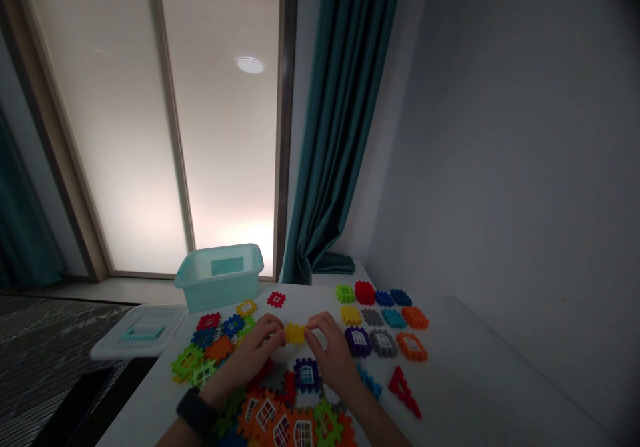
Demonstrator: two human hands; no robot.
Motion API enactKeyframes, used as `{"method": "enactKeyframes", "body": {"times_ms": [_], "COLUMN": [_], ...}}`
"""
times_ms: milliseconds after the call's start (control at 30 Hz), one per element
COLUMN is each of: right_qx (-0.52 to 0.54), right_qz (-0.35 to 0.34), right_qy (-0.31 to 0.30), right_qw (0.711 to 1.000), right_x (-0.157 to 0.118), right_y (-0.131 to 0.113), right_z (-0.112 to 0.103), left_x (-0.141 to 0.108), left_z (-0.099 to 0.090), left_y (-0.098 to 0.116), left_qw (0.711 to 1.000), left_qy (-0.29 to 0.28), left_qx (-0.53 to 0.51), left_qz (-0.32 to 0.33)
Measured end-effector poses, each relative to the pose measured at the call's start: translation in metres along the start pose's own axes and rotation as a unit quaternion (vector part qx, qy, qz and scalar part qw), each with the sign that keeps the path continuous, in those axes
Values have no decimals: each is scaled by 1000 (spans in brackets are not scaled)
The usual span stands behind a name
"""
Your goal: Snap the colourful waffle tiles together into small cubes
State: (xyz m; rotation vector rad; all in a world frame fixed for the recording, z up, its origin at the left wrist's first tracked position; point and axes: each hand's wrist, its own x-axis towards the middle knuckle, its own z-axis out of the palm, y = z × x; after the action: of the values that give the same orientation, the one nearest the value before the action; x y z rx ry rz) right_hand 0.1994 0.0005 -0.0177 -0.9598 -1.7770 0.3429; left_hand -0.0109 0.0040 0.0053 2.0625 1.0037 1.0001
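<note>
Two hands are applied to one yellow piece (295, 334), which is held above the middle of the white table (465, 394), toward its far edge. The left end is pinched between thumb and forefinger of the left hand (260, 340); the right end is met by thumb and forefinger of the right hand (333, 350). The remaining fingers are bent; their exact contact cannot be told.

Handling, as judged: light, fairly stiff plastic, slightly smooth, not fragile. Grip is best taken at opposite toothed edges, with the flat faces left free.

Count: eleven single-coloured blocks or stacks are set toward the far right corner, in three rows of four, four and three, the first row including one red block (365, 292). One red triangular piece (405, 392) is placed nearer the right edge. One small red piece (277, 299) is located at the far edge. One bin (223, 287) is stood at the far left corner, with one lid (140, 330) beside it. Loose pieces toward the left and near edges overlap and cannot be counted.
</note>
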Motion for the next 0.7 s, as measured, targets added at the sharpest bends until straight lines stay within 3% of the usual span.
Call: {"method": "enactKeyframes", "body": {"times_ms": [133,233,567,700], "right_qx": [-117,-158,-98,-82], "right_qz": [-119,-164,-79,-49], "right_qy": [-8,-20,-98,-123], "right_qw": [986,974,987,988], "right_x": [-3,-5,-6,-4], "right_y": [-3,-2,1,1], "right_z": [-6,-10,-21,-27], "left_x": [0,-2,-2,0], "left_z": [-1,-4,2,3], "left_y": [0,1,-2,-5], "left_qw": [999,999,993,988], "left_qy": [-6,-25,30,22], "left_qx": [18,37,108,140], "left_qz": [-27,-28,37,58]}}
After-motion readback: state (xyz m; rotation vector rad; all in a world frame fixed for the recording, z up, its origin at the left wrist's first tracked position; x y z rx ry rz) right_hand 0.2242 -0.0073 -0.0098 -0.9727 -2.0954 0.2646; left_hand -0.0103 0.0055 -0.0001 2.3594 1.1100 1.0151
